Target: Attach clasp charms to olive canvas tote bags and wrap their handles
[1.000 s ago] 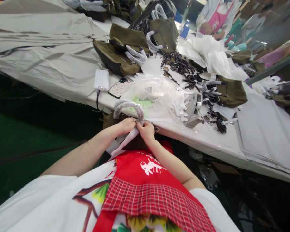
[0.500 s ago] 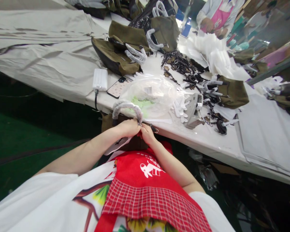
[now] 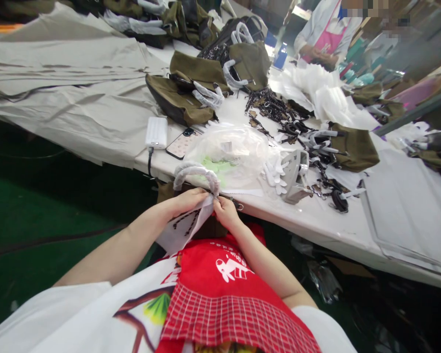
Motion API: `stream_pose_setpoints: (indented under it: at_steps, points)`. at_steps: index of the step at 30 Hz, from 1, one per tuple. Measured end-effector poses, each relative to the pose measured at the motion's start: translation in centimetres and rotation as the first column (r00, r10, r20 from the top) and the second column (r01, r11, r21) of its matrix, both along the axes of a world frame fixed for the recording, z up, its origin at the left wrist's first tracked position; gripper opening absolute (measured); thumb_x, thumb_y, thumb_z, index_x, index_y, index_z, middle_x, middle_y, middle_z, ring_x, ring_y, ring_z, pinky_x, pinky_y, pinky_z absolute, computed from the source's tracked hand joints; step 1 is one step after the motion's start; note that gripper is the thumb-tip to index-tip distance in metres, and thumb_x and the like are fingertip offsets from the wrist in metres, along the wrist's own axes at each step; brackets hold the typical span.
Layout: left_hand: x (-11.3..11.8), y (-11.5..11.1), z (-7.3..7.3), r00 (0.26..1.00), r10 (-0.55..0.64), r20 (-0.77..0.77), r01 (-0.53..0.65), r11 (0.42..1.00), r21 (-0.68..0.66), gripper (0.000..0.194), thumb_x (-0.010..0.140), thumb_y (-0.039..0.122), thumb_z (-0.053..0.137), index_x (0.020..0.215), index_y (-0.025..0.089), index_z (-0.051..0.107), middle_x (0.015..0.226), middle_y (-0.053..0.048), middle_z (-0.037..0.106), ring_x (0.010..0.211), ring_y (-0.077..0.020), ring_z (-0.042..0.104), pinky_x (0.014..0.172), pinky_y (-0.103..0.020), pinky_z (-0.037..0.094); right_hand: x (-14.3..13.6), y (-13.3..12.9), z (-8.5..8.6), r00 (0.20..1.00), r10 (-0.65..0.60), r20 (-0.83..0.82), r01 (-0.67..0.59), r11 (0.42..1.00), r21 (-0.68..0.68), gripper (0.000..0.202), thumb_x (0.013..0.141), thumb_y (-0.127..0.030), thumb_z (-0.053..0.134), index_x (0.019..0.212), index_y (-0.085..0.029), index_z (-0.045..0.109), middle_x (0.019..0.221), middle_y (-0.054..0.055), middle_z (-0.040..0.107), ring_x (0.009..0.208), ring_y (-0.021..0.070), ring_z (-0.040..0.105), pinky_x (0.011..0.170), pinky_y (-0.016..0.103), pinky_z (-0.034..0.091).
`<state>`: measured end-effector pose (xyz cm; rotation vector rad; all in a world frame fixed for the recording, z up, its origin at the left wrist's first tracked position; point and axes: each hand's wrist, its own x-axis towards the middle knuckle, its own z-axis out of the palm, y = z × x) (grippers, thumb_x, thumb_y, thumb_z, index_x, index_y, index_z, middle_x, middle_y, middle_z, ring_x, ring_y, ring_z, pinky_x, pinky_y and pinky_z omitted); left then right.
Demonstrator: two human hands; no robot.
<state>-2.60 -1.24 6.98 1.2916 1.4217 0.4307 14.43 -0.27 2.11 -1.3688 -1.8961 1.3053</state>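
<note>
An olive bag point(image 3: 210, 227) is at the table's front edge against my body, its curved handle point(image 3: 197, 169) wrapped in whitish material. My left hand point(image 3: 191, 200) is closed on a white sheet point(image 3: 185, 229) with dark marks, beside the right base of the handle. Touching the same spot, my right hand point(image 3: 225, 212) has its fingers pinched together; what lies between them is too small to make out. A dark strap end with a metal ring point(image 3: 239, 206) shows just beyond my right hand.
Behind the hands lie a clear plastic bag point(image 3: 238, 149), a phone point(image 3: 182, 143), a white power bank point(image 3: 156, 132) and a grey dispenser point(image 3: 296, 176). Olive bags point(image 3: 185, 95) and black straps point(image 3: 274, 105) are farther back. A person point(image 3: 327, 34) stands across the table.
My left hand has shifted slightly left, away from my right hand. More of the white sheet now shows, hanging below and between the hands, with its dark marks visible. The view has tilted slightly.
</note>
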Motion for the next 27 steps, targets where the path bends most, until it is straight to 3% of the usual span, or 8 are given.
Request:
stream_pose_setpoints:
  at_steps: [3,5,8,12,17,20,24,27]
  points:
    - [-1.0,-0.4,-0.9,0.952,0.106,0.288,-0.061,0.985,-0.161,0.047,0.081,0.053,0.052,0.098,0.012,0.067,0.093,-0.013,0.073,0.086,-0.0266,0.068,0.079,-0.040,0.053,-0.1,-0.1,0.3,1.000,0.008,0.028,-0.011,0.996,0.086,0.029,0.093,-0.027,0.039,0.069,-0.019,0.055,0.058,-0.001,0.059,0.059,0.0146,0.056,0.057,0.022,0.038]
    - [-0.9,-0.8,-1.4,0.931,0.131,0.340,-0.068,0.979,-0.191,0.050,0.073,0.059,0.062,0.088,0.012,0.068,0.082,-0.011,0.072,0.074,-0.0245,0.066,0.071,-0.038,0.053,-0.1,-0.2,0.8,0.994,-0.012,0.112,-0.005,0.989,0.151,0.030,0.093,-0.027,0.040,0.069,-0.019,0.056,0.062,0.000,0.061,0.061,0.0152,0.056,0.059,0.024,0.038]
    - [-0.2,-1.1,-2.1,0.900,0.212,0.381,-0.156,0.973,-0.172,0.054,0.066,0.064,0.070,0.085,0.013,0.066,0.077,-0.006,0.069,0.072,-0.0205,0.062,0.067,-0.033,0.050,0.1,-0.2,1.8,0.955,-0.079,0.284,0.016,0.976,0.216,0.031,0.094,-0.031,0.046,0.068,-0.019,0.058,0.062,0.002,0.062,0.060,0.0164,0.056,0.061,0.025,0.037]
    - [0.3,-1.1,-2.4,0.906,0.214,0.364,-0.199,0.977,-0.080,0.054,0.068,0.065,0.069,0.087,0.015,0.067,0.081,-0.004,0.068,0.079,-0.0200,0.060,0.072,-0.030,0.048,0.9,-0.1,3.5,0.914,-0.204,0.352,0.091,0.946,0.312,0.023,0.090,-0.038,0.058,0.078,-0.019,0.064,0.067,0.004,0.067,0.065,0.0179,0.061,0.064,0.026,0.038]
    - [0.4,-1.3,-2.6,0.955,0.160,0.250,-0.186,0.979,0.083,0.050,0.078,0.063,0.059,0.089,0.014,0.067,0.083,-0.005,0.068,0.079,-0.0207,0.060,0.073,-0.031,0.048,0.9,-0.4,4.5,0.942,-0.137,0.305,0.069,0.972,0.223,0.025,0.090,-0.038,0.058,0.075,-0.020,0.067,0.062,0.002,0.067,0.062,0.0173,0.063,0.061,0.025,0.039]
    - [0.5,-1.4,-2.6,0.976,0.158,0.152,-0.181,0.972,0.152,0.046,0.079,0.060,0.056,0.084,0.015,0.065,0.079,-0.004,0.066,0.077,-0.0215,0.059,0.070,-0.031,0.047,0.6,-0.5,4.1,0.948,-0.127,0.291,0.074,0.980,0.187,0.019,0.086,-0.036,0.063,0.078,-0.019,0.067,0.060,0.001,0.067,0.061,0.0177,0.064,0.061,0.025,0.041]
    - [0.5,-1.3,-2.5,0.986,0.129,0.105,-0.149,0.967,0.206,0.042,0.081,0.057,0.052,0.081,0.017,0.063,0.078,-0.004,0.065,0.078,-0.0222,0.060,0.070,-0.031,0.047,0.5,-0.2,2.9,0.984,-0.091,0.154,0.080,0.994,0.080,0.019,0.089,-0.034,0.058,0.080,-0.019,0.065,0.056,-0.002,0.065,0.050,0.0140,0.060,0.056,0.023,0.043]
    - [0.3,-1.2,-2.6,0.988,0.117,0.098,-0.138,0.961,0.239,0.040,0.081,0.056,0.052,0.079,0.018,0.062,0.077,-0.003,0.065,0.077,-0.0216,0.059,0.070,-0.031,0.047,0.6,0.1,2.2,0.990,-0.097,0.098,0.086,0.991,0.105,0.016,0.088,-0.034,0.058,0.082,-0.019,0.063,0.061,-0.002,0.067,0.050,0.0133,0.061,0.055,0.022,0.044]
